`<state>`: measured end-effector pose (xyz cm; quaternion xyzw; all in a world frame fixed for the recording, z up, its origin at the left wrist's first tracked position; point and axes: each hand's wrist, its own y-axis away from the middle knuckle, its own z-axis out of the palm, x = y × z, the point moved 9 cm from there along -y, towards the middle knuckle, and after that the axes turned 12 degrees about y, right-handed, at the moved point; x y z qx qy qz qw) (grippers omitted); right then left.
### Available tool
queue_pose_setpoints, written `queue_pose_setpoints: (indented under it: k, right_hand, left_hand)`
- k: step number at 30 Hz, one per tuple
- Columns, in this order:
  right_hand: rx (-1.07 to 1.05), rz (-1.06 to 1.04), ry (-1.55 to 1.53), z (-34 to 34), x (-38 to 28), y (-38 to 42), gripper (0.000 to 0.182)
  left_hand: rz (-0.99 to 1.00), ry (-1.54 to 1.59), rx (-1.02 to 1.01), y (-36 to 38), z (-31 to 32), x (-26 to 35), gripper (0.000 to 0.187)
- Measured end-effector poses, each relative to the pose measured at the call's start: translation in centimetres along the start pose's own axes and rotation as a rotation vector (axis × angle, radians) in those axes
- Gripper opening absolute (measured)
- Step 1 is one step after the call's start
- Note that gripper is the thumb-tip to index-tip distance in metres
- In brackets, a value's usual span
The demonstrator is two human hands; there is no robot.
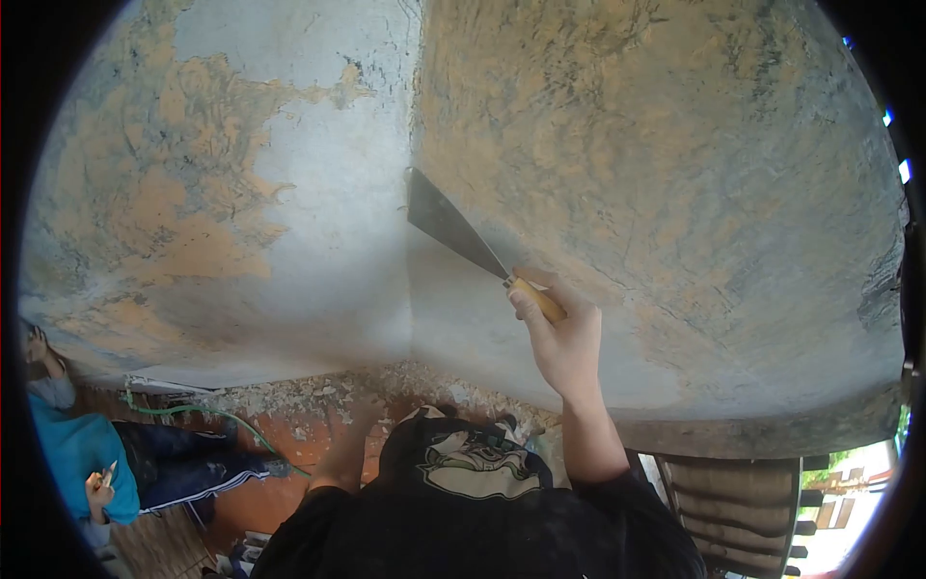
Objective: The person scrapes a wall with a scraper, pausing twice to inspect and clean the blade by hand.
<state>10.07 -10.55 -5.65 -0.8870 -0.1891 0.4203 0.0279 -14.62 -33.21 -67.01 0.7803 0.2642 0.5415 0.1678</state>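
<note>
My right hand [564,333] is closed around the yellowish wooden handle of a putty knife [453,227]. Its wide metal blade points up and to the left, with the edge at the inside corner where two walls meet. Pale bare patches [323,174] show on the left wall, beside orange and grey flaking paint [193,212]. More mottled coating covers the right wall [617,145]. Low in front of the left wall, my left hand [365,410] is smeared by motion, so its fingers cannot be made out.
Paint flakes [318,396] litter the reddish tiled floor [251,502] along the wall's foot. A green hose [207,409] runs across it. At the left stands another person [87,463], one hand on the wall, the other holding a small tool. A brown slatted structure [728,502] is at lower right.
</note>
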Motion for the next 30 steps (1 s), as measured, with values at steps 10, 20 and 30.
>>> queue_pose_setpoints:
  k: [10, 20, 30]
  right_hand:
    - [0.141, -0.243, 0.137, -0.1, 0.6, 2.1, 0.032]
    - [0.249, -0.481, 0.069, 0.7, 0.3, 1.9, 0.038]
    - [0.268, -0.447, 0.029, 0.9, 1.9, 1.9, 0.038]
  left_hand:
    - [-0.37, 0.208, 0.058, 4.4, 0.4, -2.1, 0.028]
    - [-0.191, 0.141, 0.251, 0.6, -0.6, -2.6, 0.021]
    - [-0.161, 0.073, 0.021, 4.5, 1.0, -2.5, 0.028]
